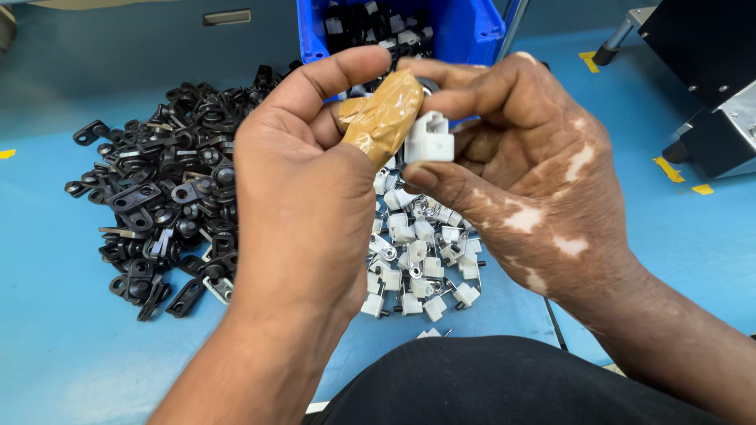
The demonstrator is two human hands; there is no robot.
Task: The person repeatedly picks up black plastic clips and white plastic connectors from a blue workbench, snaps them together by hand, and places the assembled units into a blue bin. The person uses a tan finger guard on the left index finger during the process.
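My left hand (299, 181) and my right hand (520, 157) meet above the blue table. Between the thumb and fingers of my right hand sits a small white plastic clip (429, 138). One finger of my left hand is wrapped in brown tape (383, 118) and presses against that white clip. A dark part shows just behind the clip, mostly hidden by my fingers. Below the hands lies a pile of small white clips (417, 260) with metal pins.
A large heap of black plastic brackets (165, 197) covers the table's left side. A blue bin (465, 31) with black and white parts stands at the back. A black and grey machine (709, 86) sits at the right. Yellow tape marks dot the blue table (47, 338).
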